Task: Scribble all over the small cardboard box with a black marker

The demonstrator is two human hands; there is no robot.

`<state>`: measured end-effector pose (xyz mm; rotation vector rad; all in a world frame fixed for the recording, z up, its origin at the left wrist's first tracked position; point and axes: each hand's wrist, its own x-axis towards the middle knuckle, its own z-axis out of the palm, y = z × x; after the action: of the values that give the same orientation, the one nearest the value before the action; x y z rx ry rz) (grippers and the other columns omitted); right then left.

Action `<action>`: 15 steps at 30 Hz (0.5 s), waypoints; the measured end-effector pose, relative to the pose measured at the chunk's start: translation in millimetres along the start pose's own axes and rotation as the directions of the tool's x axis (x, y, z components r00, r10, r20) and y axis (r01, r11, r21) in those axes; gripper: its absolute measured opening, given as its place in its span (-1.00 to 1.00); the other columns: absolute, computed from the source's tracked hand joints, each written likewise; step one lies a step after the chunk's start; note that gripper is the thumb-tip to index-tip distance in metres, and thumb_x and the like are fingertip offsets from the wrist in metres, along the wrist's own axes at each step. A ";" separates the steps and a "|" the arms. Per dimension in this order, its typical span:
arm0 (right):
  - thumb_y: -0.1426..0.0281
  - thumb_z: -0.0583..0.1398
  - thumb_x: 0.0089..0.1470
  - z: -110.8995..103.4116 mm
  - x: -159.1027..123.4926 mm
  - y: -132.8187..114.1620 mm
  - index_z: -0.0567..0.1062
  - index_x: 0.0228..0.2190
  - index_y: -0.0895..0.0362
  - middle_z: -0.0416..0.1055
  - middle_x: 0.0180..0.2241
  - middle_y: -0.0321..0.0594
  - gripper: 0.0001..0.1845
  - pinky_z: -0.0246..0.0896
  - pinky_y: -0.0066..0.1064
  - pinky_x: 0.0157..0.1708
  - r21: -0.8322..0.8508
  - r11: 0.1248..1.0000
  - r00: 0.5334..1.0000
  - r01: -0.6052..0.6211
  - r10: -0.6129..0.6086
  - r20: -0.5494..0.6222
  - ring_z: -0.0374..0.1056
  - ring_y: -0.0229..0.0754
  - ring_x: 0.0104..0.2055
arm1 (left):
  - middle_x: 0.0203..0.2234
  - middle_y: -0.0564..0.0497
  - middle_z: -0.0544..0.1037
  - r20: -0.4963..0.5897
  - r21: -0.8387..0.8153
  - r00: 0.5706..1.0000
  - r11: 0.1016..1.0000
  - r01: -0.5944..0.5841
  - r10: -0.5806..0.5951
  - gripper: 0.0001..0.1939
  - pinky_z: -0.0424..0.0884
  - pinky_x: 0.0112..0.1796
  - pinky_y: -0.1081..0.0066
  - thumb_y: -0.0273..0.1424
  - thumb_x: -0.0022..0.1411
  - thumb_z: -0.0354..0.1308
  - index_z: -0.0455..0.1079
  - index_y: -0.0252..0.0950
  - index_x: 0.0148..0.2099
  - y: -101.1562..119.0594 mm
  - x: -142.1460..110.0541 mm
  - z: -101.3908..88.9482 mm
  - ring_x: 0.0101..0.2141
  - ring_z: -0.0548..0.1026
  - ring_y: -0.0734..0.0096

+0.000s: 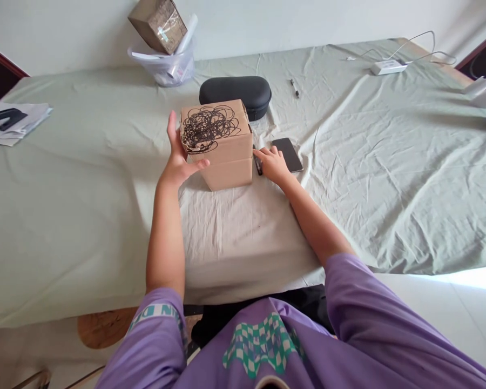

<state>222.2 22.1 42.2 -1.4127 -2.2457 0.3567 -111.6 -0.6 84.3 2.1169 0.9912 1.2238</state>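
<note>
A cardboard box (229, 167) with a tangle of black scribbled loops on its top stands on the cloth-covered table. My left hand (180, 159) is shut on its left side, thumb along the near face and fingers at the upper left edge. Close against the box's right side, my right hand (272, 163) is low over the cloth, its fingers curled at a narrow black object (258, 165). That object is partly hidden, so its kind is unclear. Just right of this hand lies a flat dark phone-like slab (289, 155).
Behind the box lies a black zip case (243, 89), with a pen (294, 88) to its right. A clear plastic bin (168, 70) holds another carton (159, 24). Papers (22, 124) lie far left; a white power strip (389, 67) with cables is at the back right.
</note>
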 end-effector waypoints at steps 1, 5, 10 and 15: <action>0.60 0.08 0.23 3.7 -0.2 1.0 0.45 0.37 0.09 0.46 0.27 0.17 -0.28 0.12 0.23 0.25 -0.054 0.997 0.999 -0.047 0.048 0.013 0.26 0.37 0.27 | 0.59 -0.08 0.05 -0.030 -0.013 1.000 1.000 0.009 -0.009 0.45 0.25 0.47 -0.30 0.49 0.02 0.32 -0.60 0.34 0.60 -0.7 1.1 4.5 0.56 0.19 -0.12; 0.36 0.29 0.22 1.5 4.1 15.6 0.16 0.53 0.24 0.18 0.43 0.43 -0.06 -0.08 0.35 0.33 -0.196 0.854 0.876 -0.481 0.461 -0.141 0.07 0.56 0.41 | 0.63 -0.11 -0.03 -0.065 -0.016 0.996 0.998 0.061 -0.061 0.50 0.20 0.48 -0.26 0.46 0.01 0.38 -0.55 0.18 0.62 2.5 1.8 10.5 0.61 0.02 -0.09; 0.27 0.46 -0.02 -10.5 8.8 38.3 0.07 0.49 0.46 0.24 0.34 0.59 0.24 0.04 0.28 0.33 -0.095 0.735 0.739 -0.671 0.653 -0.164 0.17 0.51 0.37 | 0.61 -0.13 0.02 -0.096 -0.061 0.992 0.996 0.071 -0.076 0.50 0.15 0.46 -0.22 0.54 -0.07 0.34 -0.36 0.06 0.62 -8.1 0.7 11.7 0.63 -0.11 -0.15; 0.49 0.53 -0.31 -17.4 8.6 43.9 0.47 0.10 0.33 0.42 0.18 0.34 -0.12 0.35 0.04 0.24 0.575 0.647 0.768 -0.501 0.638 -0.049 0.24 0.38 0.35 | 0.61 -0.16 0.00 -0.108 -0.038 0.994 0.999 -0.018 0.014 0.42 0.20 0.50 -0.20 0.44 0.05 0.38 -0.49 0.23 0.60 -22.1 1.0 20.3 0.59 0.10 -0.09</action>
<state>262.1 48.7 39.5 -1.6948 -1.2758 0.8841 -101.0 12.6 59.5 2.0514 0.9899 1.3665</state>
